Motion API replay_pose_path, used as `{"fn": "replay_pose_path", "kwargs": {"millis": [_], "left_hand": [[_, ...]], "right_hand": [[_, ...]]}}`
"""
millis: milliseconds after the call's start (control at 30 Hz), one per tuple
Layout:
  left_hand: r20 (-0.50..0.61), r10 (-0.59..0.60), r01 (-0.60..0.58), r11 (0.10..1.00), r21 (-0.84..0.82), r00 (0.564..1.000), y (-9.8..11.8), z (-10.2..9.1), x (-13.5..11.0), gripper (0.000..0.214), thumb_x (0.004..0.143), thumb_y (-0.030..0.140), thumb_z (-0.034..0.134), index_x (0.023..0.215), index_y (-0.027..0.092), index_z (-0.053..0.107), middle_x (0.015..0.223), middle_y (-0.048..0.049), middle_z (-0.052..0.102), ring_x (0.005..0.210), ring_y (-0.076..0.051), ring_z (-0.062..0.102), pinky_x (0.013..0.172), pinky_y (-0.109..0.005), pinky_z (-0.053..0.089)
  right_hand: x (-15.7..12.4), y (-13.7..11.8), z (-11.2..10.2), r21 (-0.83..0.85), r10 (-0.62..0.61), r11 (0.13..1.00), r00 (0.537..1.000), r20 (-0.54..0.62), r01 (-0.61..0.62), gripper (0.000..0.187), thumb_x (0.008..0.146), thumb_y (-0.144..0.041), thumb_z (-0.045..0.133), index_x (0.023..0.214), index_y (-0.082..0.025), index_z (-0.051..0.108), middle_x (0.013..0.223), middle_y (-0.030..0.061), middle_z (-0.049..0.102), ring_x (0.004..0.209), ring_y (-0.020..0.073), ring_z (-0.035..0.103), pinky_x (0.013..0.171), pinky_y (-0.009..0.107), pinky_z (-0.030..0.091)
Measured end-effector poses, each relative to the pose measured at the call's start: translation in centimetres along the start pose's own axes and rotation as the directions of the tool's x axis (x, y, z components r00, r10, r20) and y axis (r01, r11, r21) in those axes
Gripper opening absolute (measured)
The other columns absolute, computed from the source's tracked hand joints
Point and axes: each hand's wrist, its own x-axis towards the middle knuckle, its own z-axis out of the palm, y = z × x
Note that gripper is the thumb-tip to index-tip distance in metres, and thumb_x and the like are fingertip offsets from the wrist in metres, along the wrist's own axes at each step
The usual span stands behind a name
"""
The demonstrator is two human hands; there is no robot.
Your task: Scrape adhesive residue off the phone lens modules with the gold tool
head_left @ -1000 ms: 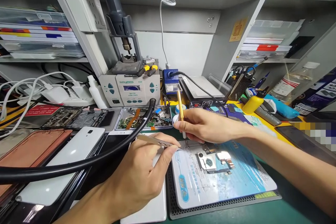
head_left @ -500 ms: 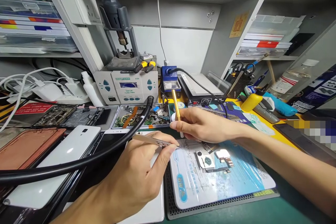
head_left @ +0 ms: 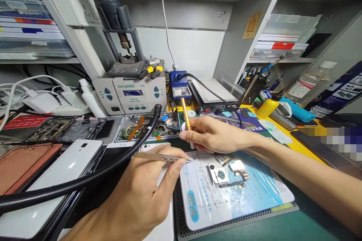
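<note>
My left hand (head_left: 141,196) pinches metal tweezers (head_left: 158,157), their tip at the upper left corner of a white and blue work mat (head_left: 254,196). My right hand (head_left: 217,133) grips a gold-handled tool (head_left: 186,115) like a pen, its tip pointing down at the same corner. A small camera module with flex cables (head_left: 219,175) lies on the mat just right of the tool tips.
A black hose (head_left: 85,180) crosses in front of my left arm. A white phone (head_left: 51,180) and opened phones (head_left: 68,128) lie at left. A hot-air station (head_left: 130,96), parts tray (head_left: 147,126), heating plate (head_left: 215,90) and tool holder (head_left: 254,86) stand behind.
The view has shifted slightly; both hands and the mat sit a little lower and to the left in the picture. Hands keep the same grips on tweezers and gold tool.
</note>
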Motion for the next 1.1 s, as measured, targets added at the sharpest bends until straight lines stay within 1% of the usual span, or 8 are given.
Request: {"fn": "replay_pose_path", "kwargs": {"millis": [300,400,533,700,800,933,1100], "left_hand": [[-0.008,-0.002,0.002,1.0,0.014,1.0,0.27,-0.04,0.38,0.019,0.1,0.015,0.051,0.103,0.024,0.067,0.1,0.0051,0.074,0.098,-0.007,0.07,0.092,-0.014,0.051],[-0.021,0.003,-0.002,0.999,0.036,1.0,0.25,-0.05,0.34,0.019,0.099,0.016,0.051,0.102,0.023,0.068,0.099,0.0046,0.075,0.097,-0.007,0.07,0.094,-0.014,0.051],[-0.026,0.008,-0.007,0.999,0.05,1.0,0.15,0.05,0.24,0.02,0.099,0.015,0.052,0.102,0.024,0.069,0.1,0.006,0.075,0.098,-0.005,0.07,0.095,-0.01,0.049],[-0.036,0.018,-0.016,0.999,0.039,0.999,0.04,0.15,0.07,0.017,0.099,0.016,0.053,0.102,0.024,0.068,0.101,0.0057,0.074,0.098,-0.006,0.07,0.096,-0.012,0.05],[-0.032,0.026,-0.025,0.999,0.029,0.999,0.05,0.1,0.01,0.017,0.099,0.016,0.053,0.103,0.025,0.067,0.101,0.0068,0.074,0.098,-0.006,0.07,0.097,-0.011,0.049],[-0.033,0.024,-0.022,0.999,0.042,0.999,0.22,-0.01,0.16,0.016,0.099,0.017,0.052,0.102,0.025,0.067,0.098,0.0069,0.075,0.095,-0.006,0.071,0.094,-0.011,0.05],[-0.051,0.055,-0.052,0.997,0.057,0.997,0.2,0.02,0.29,0.018,0.098,0.014,0.053,0.106,0.025,0.065,0.099,0.0059,0.075,0.095,-0.007,0.071,0.09,-0.013,0.054]], "right_hand": [[-0.09,0.02,-0.09,0.01,0.013,1.0,0.999,-0.029,-0.012,0.035,0.099,-0.043,0.064,0.077,-0.02,0.051,0.05,-0.0097,0.052,0.041,0.0067,0.043,0.039,0.018,0.031],[-0.14,0.15,-0.06,0.009,0.022,1.0,0.999,-0.043,-0.021,0.036,0.099,-0.046,0.064,0.077,-0.02,0.051,0.053,-0.0084,0.054,0.041,0.0071,0.045,0.037,0.017,0.032],[-0.2,0.31,-0.04,0.008,0.034,0.999,0.998,-0.062,-0.034,0.038,0.098,-0.05,0.063,0.078,-0.02,0.05,0.058,-0.0067,0.057,0.041,0.0074,0.049,0.036,0.017,0.033],[-0.37,0.4,-0.11,-0.005,0.046,0.999,0.994,-0.104,-0.047,0.038,0.096,-0.05,0.065,0.077,-0.02,0.052,0.061,-0.0053,0.06,0.041,0.0073,0.051,0.036,0.018,0.035],[-0.47,0.39,-0.15,-0.015,0.056,0.998,0.99,-0.131,-0.058,0.036,0.098,-0.046,0.064,0.077,-0.02,0.052,0.061,-0.0049,0.061,0.041,0.0073,0.052,0.038,0.018,0.036],[-0.54,0.29,-0.13,-0.014,0.077,0.997,0.985,-0.152,-0.08,0.032,0.099,-0.042,0.062,0.077,-0.02,0.052,0.062,-0.0038,0.062,0.042,0.0074,0.054,0.039,0.017,0.037],[-0.87,0.1,-0.16,0.008,0.126,0.992,0.975,-0.184,-0.127,0.036,0.094,-0.048,0.067,0.076,-0.019,0.054,0.064,-0.0004,0.065,0.042,0.0085,0.055,0.036,0.017,0.037]]}}
